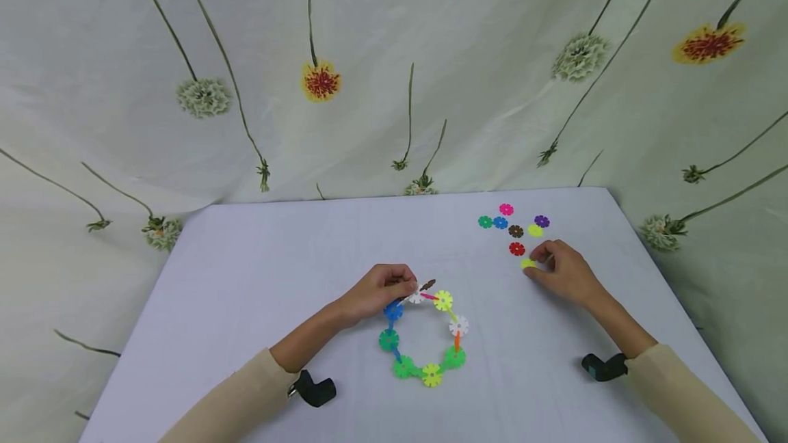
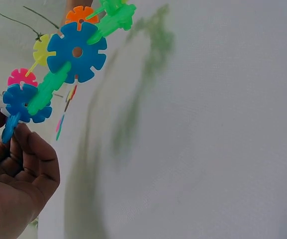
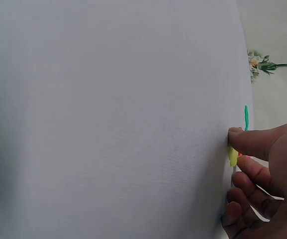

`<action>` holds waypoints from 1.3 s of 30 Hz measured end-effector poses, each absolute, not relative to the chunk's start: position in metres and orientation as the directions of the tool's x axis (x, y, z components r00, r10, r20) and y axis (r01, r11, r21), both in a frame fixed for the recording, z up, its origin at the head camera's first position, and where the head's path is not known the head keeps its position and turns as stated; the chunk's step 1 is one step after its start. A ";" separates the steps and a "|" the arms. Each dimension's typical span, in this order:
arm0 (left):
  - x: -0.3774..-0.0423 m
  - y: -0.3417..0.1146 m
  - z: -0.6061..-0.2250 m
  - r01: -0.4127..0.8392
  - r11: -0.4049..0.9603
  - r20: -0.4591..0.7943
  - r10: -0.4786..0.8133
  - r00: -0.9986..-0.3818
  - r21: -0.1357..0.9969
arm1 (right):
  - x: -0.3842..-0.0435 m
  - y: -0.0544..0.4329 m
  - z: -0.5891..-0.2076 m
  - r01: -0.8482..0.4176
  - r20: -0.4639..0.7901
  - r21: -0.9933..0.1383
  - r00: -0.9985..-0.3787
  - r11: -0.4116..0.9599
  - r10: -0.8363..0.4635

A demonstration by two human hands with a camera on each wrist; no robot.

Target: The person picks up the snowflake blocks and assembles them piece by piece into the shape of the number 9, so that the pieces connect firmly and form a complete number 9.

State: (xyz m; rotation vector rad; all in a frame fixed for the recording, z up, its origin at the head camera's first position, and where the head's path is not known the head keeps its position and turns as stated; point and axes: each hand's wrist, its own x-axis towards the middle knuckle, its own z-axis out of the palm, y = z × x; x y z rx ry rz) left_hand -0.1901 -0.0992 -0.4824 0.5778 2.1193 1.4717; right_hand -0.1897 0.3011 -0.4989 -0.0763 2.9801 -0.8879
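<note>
My left hand (image 1: 377, 292) pinches the upper left part of a ring of linked, notched plastic discs (image 1: 388, 340), by a white disc (image 1: 416, 294). A brown disc (image 1: 427, 285) sticks out at the top of that ring. Blue, green, yellow, white, orange and pink pieces make up the loop; the left wrist view shows a large blue disc (image 2: 58, 52) and green ones slotted together edge to face. Over to the right, my right hand (image 1: 566, 275) pinches a loose yellow disc (image 1: 528, 263) between thumb and fingertips, low at the tabletop. In the right wrist view this yellow disc (image 3: 233, 158) appears edge-on.
Beyond the right hand lie several loose discs, among them a red one (image 1: 517, 249), a brown one (image 1: 516, 231), a purple one (image 1: 542, 221) and a pink one (image 1: 506, 209). A flower-print cloth (image 1: 369, 128) hangs behind the white table (image 1: 258, 258).
</note>
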 end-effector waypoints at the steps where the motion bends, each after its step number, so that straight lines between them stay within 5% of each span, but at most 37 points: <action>1: -0.190 -0.099 -0.483 0.062 0.328 -0.155 0.595 -0.789 0.943 | -0.190 0.301 -0.499 -0.038 -0.018 -0.552 -0.998 0.833 -0.058; 11: -0.190 -0.098 -0.485 0.055 0.324 -0.157 0.589 -0.792 0.944 | -0.188 0.287 -0.497 -0.115 0.051 -0.656 -0.993 0.746 -0.109; 39: -0.188 -0.092 -0.482 0.063 0.335 -0.162 0.603 -0.781 0.940 | -0.179 0.200 -0.473 -0.076 -0.029 -0.953 -0.941 0.292 -0.337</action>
